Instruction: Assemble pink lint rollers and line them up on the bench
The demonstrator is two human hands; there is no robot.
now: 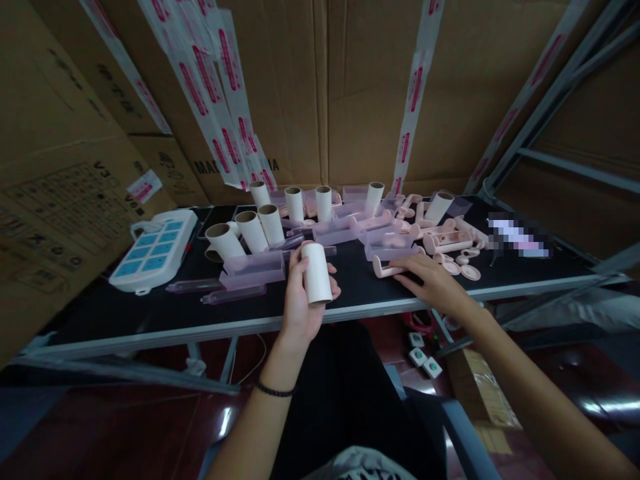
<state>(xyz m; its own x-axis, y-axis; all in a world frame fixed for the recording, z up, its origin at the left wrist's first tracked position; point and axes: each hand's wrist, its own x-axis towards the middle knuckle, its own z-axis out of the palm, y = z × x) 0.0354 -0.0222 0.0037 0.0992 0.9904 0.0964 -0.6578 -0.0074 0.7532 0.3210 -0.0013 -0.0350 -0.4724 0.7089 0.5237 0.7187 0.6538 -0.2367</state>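
Observation:
My left hand point(300, 293) is wrapped round a white cardboard tube point(317, 273), held tilted above the front of the table. A bit of pink shows at the tube's far end, partly hidden by my fingers. My right hand point(425, 277) grips a pink plastic holder point(384, 268) with a rounded end, near the table's front edge; the fingers cover part of it. Beyond it are translucent purple trays point(387, 251) and a larger pink plastic holder point(447, 241). Another translucent purple tray point(253, 270) lies left of my left hand.
Several white tubes stand at the back and left, one of them point(227, 241) near a white power strip point(155, 250). Small pink discs point(470, 272) lie at the right. Cardboard boxes point(370, 100) wall the back of the black table point(345, 287). A metal frame point(575, 167) rises at right.

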